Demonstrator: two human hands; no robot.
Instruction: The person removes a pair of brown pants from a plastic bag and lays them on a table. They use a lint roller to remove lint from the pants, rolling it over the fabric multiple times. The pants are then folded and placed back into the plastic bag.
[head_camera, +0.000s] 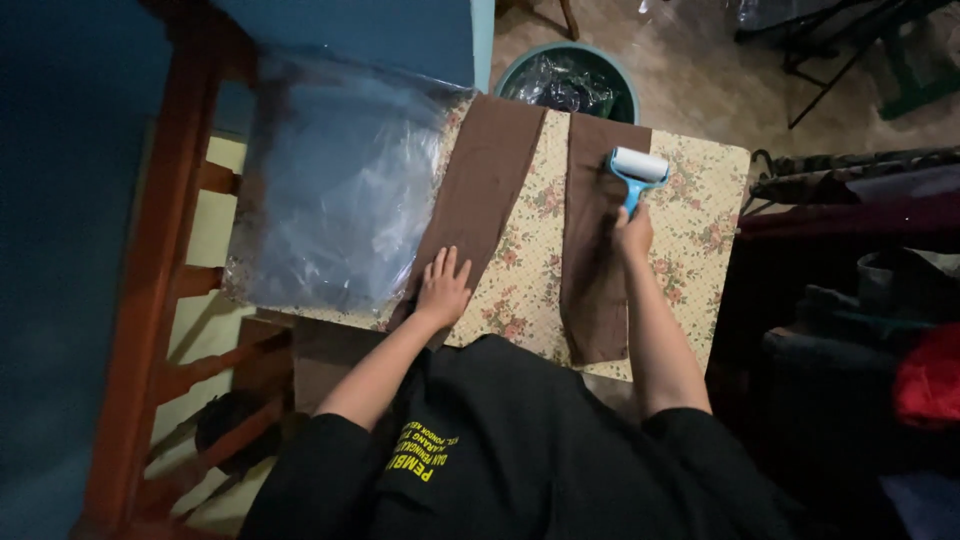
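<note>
Brown trousers lie spread on a floral-covered table (700, 215), one leg (480, 190) to the left and the other leg (592, 280) to the right. My left hand (443, 286) rests flat, fingers apart, on the lower part of the left leg. My right hand (633, 234) grips the blue handle of a lint roller (637, 168), whose white roll lies on the upper end of the right leg.
A pile of clear plastic bags (335, 190) covers the table's left part. A round green bin (570, 80) lined with plastic stands beyond the table's far edge. A red wooden frame (165, 260) runs along the left. Dark clothes and a red item (925, 380) sit at the right.
</note>
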